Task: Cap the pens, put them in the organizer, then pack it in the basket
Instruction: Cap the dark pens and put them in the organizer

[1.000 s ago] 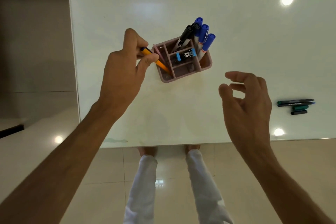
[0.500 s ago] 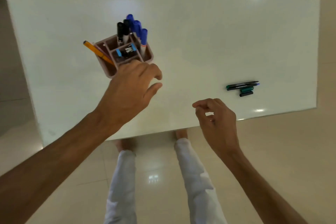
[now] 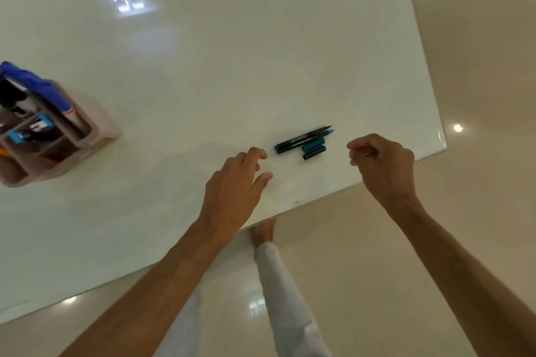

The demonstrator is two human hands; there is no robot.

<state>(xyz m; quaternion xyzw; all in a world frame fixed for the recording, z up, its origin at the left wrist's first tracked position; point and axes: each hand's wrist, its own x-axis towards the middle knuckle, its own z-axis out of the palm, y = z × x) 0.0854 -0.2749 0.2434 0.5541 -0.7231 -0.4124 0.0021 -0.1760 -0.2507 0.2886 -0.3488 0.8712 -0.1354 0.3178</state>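
Two uncapped pens (image 3: 303, 138) lie side by side near the table's front right edge, one with a dark tip, one with a blue tip. Their loose caps, a teal cap (image 3: 313, 145) and a dark cap (image 3: 314, 152), rest just in front of them. My left hand (image 3: 237, 182) hovers just left of the pens, fingers apart, holding nothing. My right hand (image 3: 383, 166) hangs to the right of the pens with fingers curled, empty. The pink organizer (image 3: 95, 130) stands at the far left with blue and black markers upright in it.
The white glossy table (image 3: 217, 66) ends close behind the pens at its front edge and right edge. Beige tiled floor and my white-trousered legs (image 3: 284, 293) show below. No basket is in view.
My left hand let go of the orange pen in the organizer and travelled right to the loose pens. My right hand also moved toward them. The view swung right.
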